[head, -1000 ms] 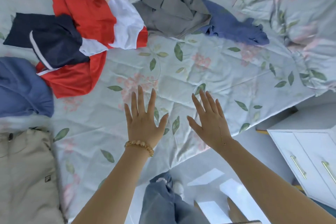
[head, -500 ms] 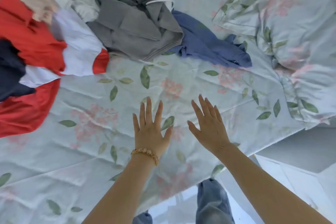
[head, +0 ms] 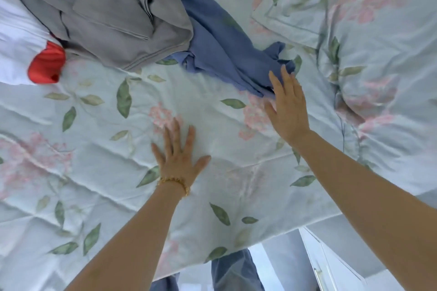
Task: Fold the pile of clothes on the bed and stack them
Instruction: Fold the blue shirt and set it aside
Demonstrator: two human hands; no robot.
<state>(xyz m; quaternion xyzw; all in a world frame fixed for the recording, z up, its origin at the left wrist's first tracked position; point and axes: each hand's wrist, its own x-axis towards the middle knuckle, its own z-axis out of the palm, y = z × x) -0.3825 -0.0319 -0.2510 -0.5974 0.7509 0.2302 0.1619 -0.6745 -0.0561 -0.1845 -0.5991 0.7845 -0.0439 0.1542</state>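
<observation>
We see bed (head: 94,160) near edge running along bottom right; wide bare floral sheet between us and pile. Left hand (head: 178,160) flat on sheet, fingers spread, holding nothing. Right hand (head: 287,106) open, fingertips touching blue garment (head: 224,54) at its near end. Blue garment crumpled, partly under rumpled grey garment (head: 106,14). Red-white garment (head: 28,54) at left edge. Pillow (head: 378,54) at right.

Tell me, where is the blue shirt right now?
In the head view the blue shirt lies crumpled on the flowery bed cover, upper middle, tucked under the grey garment, with the right hand reaching its near end.
</observation>
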